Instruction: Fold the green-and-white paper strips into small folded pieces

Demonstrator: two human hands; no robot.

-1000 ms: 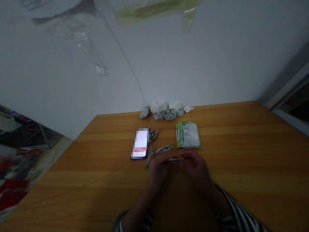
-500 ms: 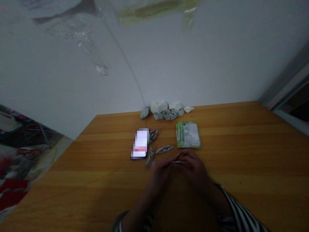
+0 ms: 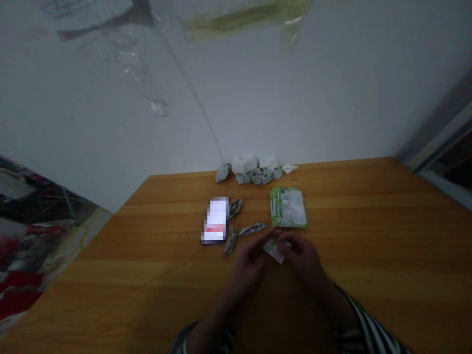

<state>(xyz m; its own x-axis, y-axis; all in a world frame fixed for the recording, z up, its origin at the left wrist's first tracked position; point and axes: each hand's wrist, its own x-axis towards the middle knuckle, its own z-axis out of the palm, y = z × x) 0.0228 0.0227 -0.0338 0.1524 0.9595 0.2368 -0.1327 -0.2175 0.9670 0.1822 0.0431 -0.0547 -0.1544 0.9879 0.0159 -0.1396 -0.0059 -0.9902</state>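
A small folded printed paper (image 3: 274, 250), pale with some green, is tilted between my hands just above the wooden table. My right hand (image 3: 304, 258) pinches its right side between thumb and fingers. On the other side, my left hand (image 3: 249, 265) has its fingers stretched along the paper's upper left edge, thumb apart from them; whether they press on it is hard to tell in the dim light. Just beyond my hands lies a stack of green-and-white printed sheets (image 3: 289, 207). Two narrow folded strips, one slanted (image 3: 252, 228) and one more upright (image 3: 230, 241), rest left of my fingers.
A phone with a lit screen (image 3: 216, 220) lies on the wooden table (image 3: 165, 275), a small folded piece (image 3: 235, 208) against its right side. Crumpled printed and white papers (image 3: 258, 172) line the wall (image 3: 313, 98). A framed opening (image 3: 442, 142) is at the right.
The paper, earlier seen nearly edge-on between both hands, now shows its printed face, tilted down. My left thumb has come away from the fingers.
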